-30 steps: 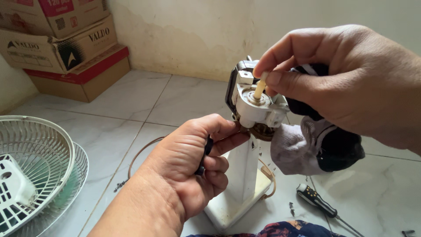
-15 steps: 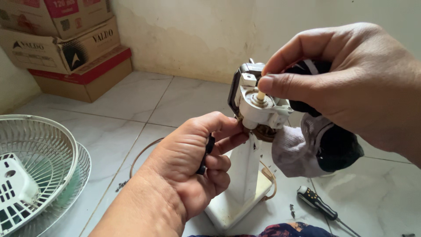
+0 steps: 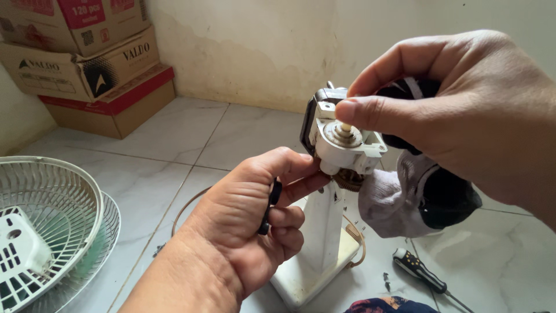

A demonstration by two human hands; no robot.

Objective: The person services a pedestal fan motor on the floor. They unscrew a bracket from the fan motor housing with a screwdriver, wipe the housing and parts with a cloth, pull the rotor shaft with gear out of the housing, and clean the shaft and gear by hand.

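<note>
A white plastic gearbox [image 3: 346,148] with a round metal cap and a small cream knob on top is held upright above the white stand [image 3: 320,243]. A brown gear [image 3: 347,179] shows beneath the gearbox, right above the stand.

Right hand [image 3: 457,122] covers the back of the fan motor housing [image 3: 341,142]; what it grips behind: cannot tell. Left hand [image 3: 255,214] hides the dark tool's [image 3: 272,197] length. Below grip, screwdriver [image 3: 420,272] tip cut off by frame edge.

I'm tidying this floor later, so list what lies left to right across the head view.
Fan grille → stacked cardboard boxes → left hand → white fan stand → screwdriver → right hand.
</note>
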